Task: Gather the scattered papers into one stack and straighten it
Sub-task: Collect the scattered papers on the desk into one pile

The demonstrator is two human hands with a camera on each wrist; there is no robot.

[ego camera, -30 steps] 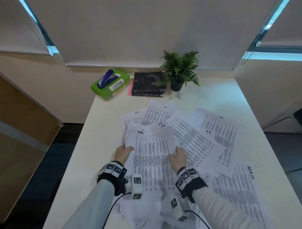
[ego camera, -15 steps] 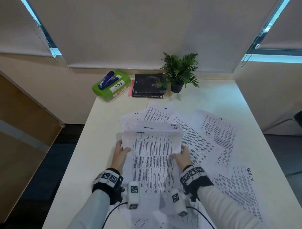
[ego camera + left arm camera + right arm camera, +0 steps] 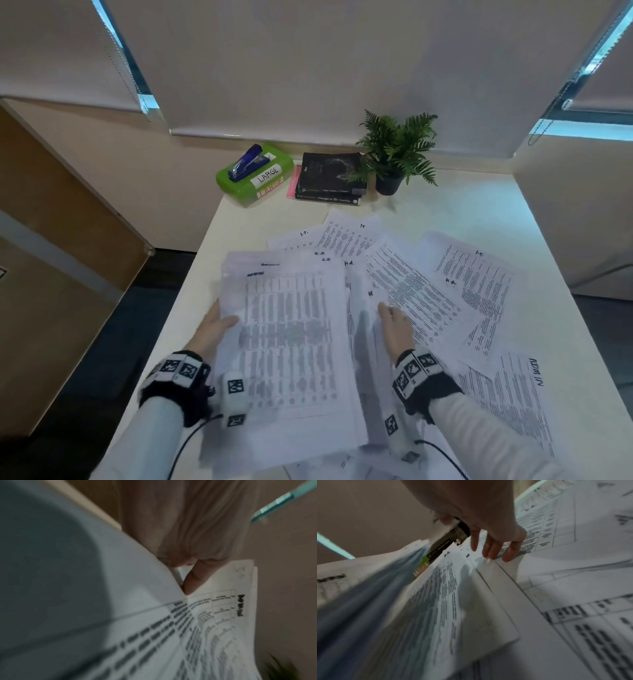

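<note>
A bundle of printed sheets [image 3: 291,346] is lifted and tilted above the white table [image 3: 507,209]. My left hand [image 3: 214,327] grips its left edge, thumb on the top page; the left wrist view shows the thumb [image 3: 195,580] pinching the bundle [image 3: 214,622]. My right hand [image 3: 394,325] has straight fingers [image 3: 493,547] that touch loose pages [image 3: 556,574] lying on the table to the right of the bundle. More scattered papers [image 3: 428,291] fan out to the right and behind.
At the table's far edge stand a green box [image 3: 255,176] with a blue stapler on it, a pile of dark books [image 3: 330,178] and a small potted fern [image 3: 397,150]. A wooden partition [image 3: 61,240] is on the left.
The right hand has let go of the bundle's right edge and moved right onto the loose sheets. The left hand alone now holds the bundle, which has shifted left and nearer.
</note>
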